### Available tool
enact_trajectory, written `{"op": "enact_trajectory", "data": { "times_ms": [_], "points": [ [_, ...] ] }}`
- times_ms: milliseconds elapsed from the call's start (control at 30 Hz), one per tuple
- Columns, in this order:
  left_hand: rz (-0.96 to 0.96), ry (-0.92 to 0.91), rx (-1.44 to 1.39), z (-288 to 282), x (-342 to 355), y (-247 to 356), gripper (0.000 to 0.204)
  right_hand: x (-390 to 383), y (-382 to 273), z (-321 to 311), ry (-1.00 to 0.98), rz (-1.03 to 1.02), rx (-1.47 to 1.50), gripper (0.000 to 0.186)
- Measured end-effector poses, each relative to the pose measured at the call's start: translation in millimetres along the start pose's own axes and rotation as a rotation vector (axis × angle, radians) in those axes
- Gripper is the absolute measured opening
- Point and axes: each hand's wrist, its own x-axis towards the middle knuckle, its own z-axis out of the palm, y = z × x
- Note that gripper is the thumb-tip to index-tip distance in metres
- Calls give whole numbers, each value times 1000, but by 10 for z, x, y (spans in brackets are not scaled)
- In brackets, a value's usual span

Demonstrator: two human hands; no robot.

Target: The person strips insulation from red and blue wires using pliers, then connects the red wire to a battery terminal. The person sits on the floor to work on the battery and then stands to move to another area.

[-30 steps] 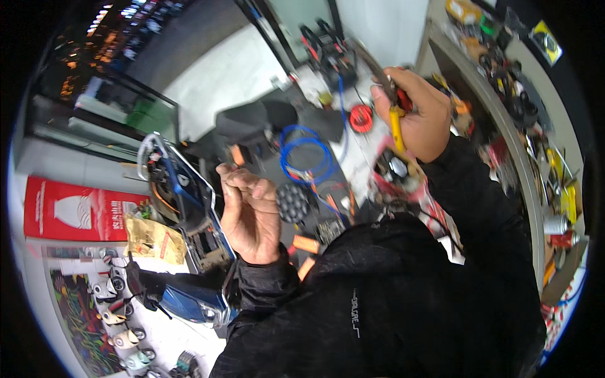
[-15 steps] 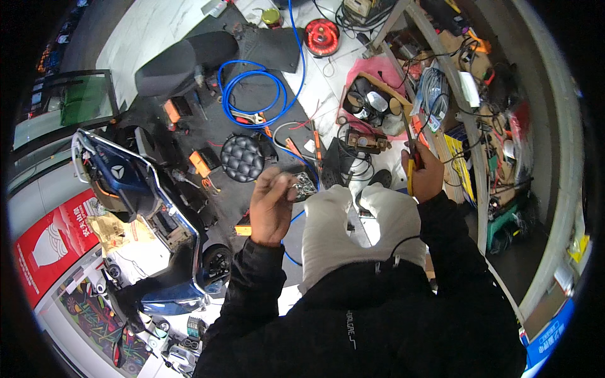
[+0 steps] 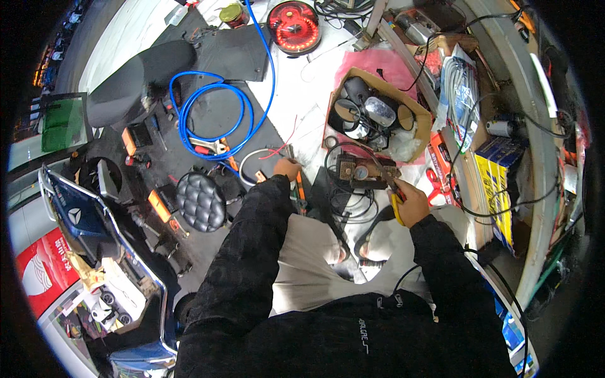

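My right hand (image 3: 411, 205) grips a long dark tool with a yellow handle (image 3: 396, 206), pointing up toward a small metal unit with a round gauge (image 3: 353, 173) and black hoses. My left hand (image 3: 287, 169) reaches down to the floor mat among orange-handled tools (image 3: 300, 189) and thin wires, its fingertips hidden. Left of it lie a coiled blue hose (image 3: 201, 110) and a round quilted black cushion (image 3: 192, 201). Beyond the gauge unit is a cardboard box (image 3: 419, 142) of mirrors and black parts. My legs and shoes are below my hands.
A blue scooter (image 3: 75, 220) stands at the left beside a detached black seat (image 3: 135, 79). A round red lit lamp (image 3: 293, 28) sits at the top. Metal shelving (image 3: 535, 164) with cables, packages and tools runs along the right.
My view has tilted down to the floor. My left hand has gone from raised with curled fingers down to the tools on the mat. My right hand is lower, still holding the yellow-handled tool.
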Motion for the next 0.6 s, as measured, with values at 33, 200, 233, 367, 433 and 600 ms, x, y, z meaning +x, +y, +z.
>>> {"op": "enact_trajectory", "data": {
  "times_ms": [33, 200, 233, 367, 433, 600],
  "points": [
    [3, 38, 99, 54, 232, 5, 40, 40, 108, 69, -28, 0, 14, 39],
    [17, 333, 268, 233, 1041, 129, 39, 252, 333, 327, -18, 94, 129, 41],
    [39, 359, 281, 288, 1140, 117, 41, 267, 333, 374, 22, 41, 187, 41],
    [-15, 441, 343, 579, 1470, 80, 28, 165, 300, 495, -12, -1, 65, 40],
    [26, 338, 275, 584, 1569, 127, 23, 79, 275, 474, -32, 25, 89, 42],
    [195, 684, -205, 210, 1390, 853, 26, 73, 150, 316, -24, 40, 85, 41]
  ]
}}
